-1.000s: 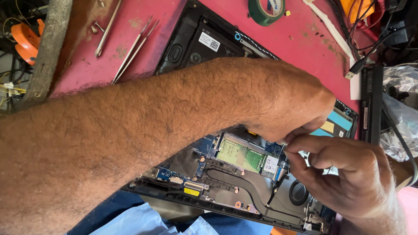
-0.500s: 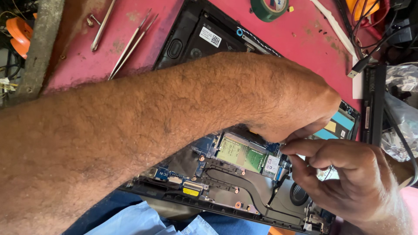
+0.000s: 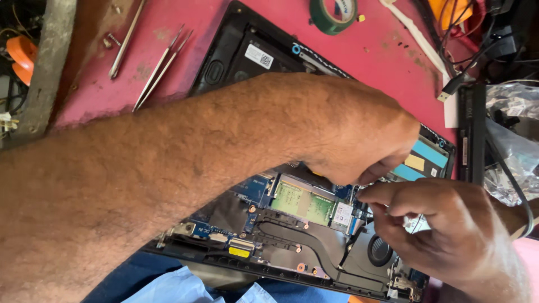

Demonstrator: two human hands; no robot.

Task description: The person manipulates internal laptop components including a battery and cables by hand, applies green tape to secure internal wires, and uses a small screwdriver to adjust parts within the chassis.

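Observation:
An opened laptop [image 3: 241,53] lies base-up on a red table [image 3: 393,67], its circuit board, green memory module [image 3: 303,202], copper heat pipe and fan [image 3: 379,251] exposed. My left hand [image 3: 359,129] reaches across the board with fingers curled down over its right side. My right hand [image 3: 443,224] comes in from the lower right, fingertips pinched close to the left fingertips above the board. What the fingers pinch is too small to make out.
Metal tweezers [image 3: 160,70] and a thin metal tool [image 3: 126,39] lie on the table at upper left. A green tape roll [image 3: 332,14] sits at the top. Cables, a connector plug [image 3: 452,87] and a dark slab [image 3: 470,134] crowd the right edge.
Both hands stay over the board's right side; the right fingertips have closed in slightly toward the left ones. The view has shifted a little.

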